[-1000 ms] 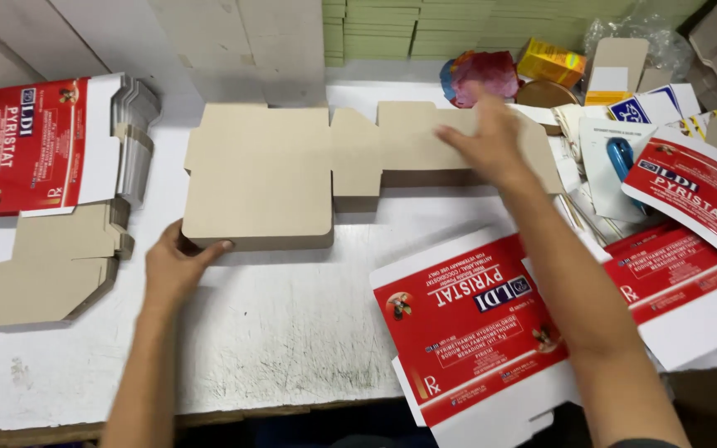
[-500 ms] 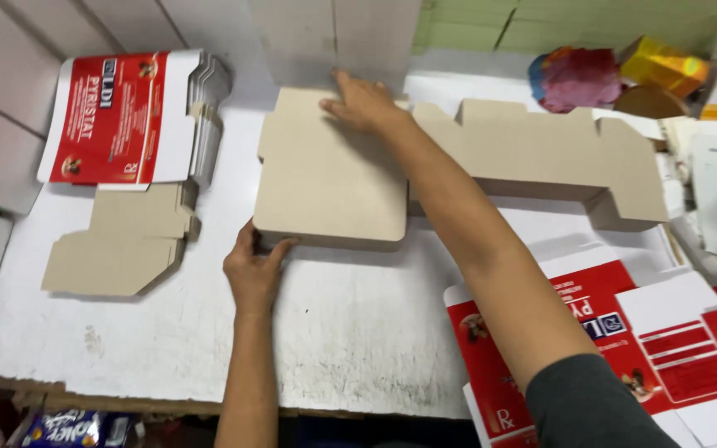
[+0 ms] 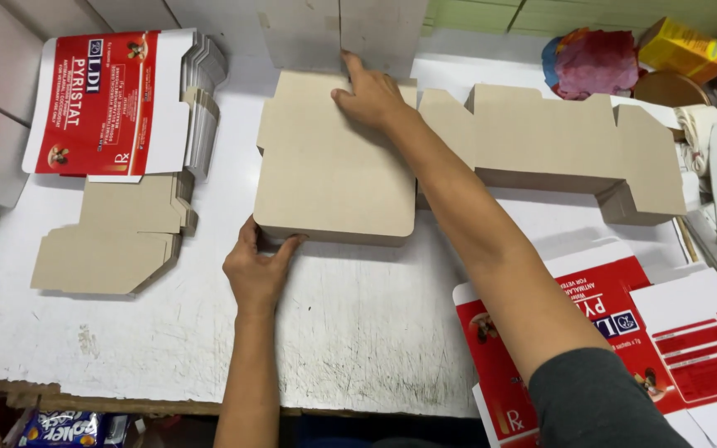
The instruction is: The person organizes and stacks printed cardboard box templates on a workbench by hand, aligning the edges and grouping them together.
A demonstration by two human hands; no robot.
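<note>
A stack of flat brown carton blanks (image 3: 334, 178) lies plain side up in the middle of a worn white table (image 3: 358, 332), stretching right to its flaps (image 3: 558, 145). My left hand (image 3: 257, 270) grips the stack's near left corner, thumb under the edge. My right hand (image 3: 371, 95) reaches across and presses flat on the stack's far edge, fingers spread.
A pile of red and white printed blanks (image 3: 114, 104) sits at the far left, with brown blanks (image 3: 118, 236) below it. More red printed blanks (image 3: 624, 332) lie at the near right. A pink bag (image 3: 595, 62), a yellow box (image 3: 682, 46) and papers crowd the far right.
My right hand slid left along the stack's far edge, from its right part to its left part. My left hand stayed at the near corner. The view shifted with my head.
</note>
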